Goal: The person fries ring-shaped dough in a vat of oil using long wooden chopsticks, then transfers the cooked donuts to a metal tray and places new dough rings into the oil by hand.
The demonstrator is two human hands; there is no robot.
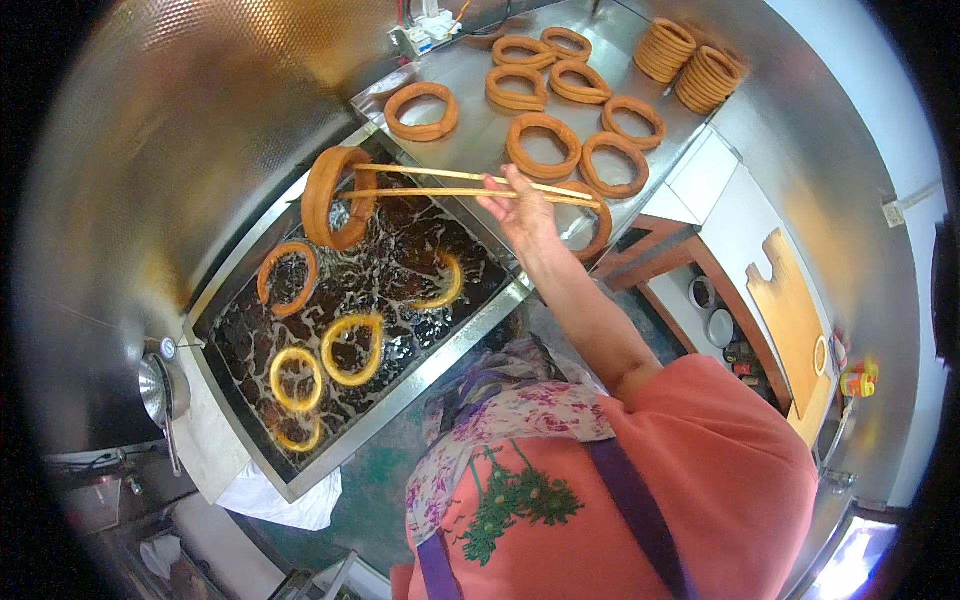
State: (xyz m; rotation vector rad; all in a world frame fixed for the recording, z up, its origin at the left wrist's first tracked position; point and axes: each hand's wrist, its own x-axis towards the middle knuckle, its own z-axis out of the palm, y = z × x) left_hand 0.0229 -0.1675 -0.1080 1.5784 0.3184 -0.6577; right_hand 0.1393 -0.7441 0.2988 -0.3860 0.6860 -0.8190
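A pair of long chopsticks (420, 191) is held by the right hand (525, 212), whose fingers are closed on the sticks toward their right ends; the left hand is out of view, so the state of its fingers cannot be told. The tips are spread slightly apart at the thick brown ring (318, 200), which is held up, tilted on edge, over the far left part of the fryer (408, 383); whether it is one ring or several pressed together cannot be told. Below it, dark oil (395, 300) is streaked with pale foam. A browned ring (287, 310) is floated at the left side, two yellow rings (328, 357) are seen side by side nearer the front, and two yellow arcs (455, 275) are partly covered by the oil, one at the right and one in the near left corner. On the steel counter (465, 152) beyond the fryer, loose brown rings (517, 140) are spread flat, the nearest partly hidden behind the hand and sticks. Two upright stacks (664, 50) of brown rings are set at the counter's far right. Farther right, a wooden board (790, 320) is laid on a white surface.
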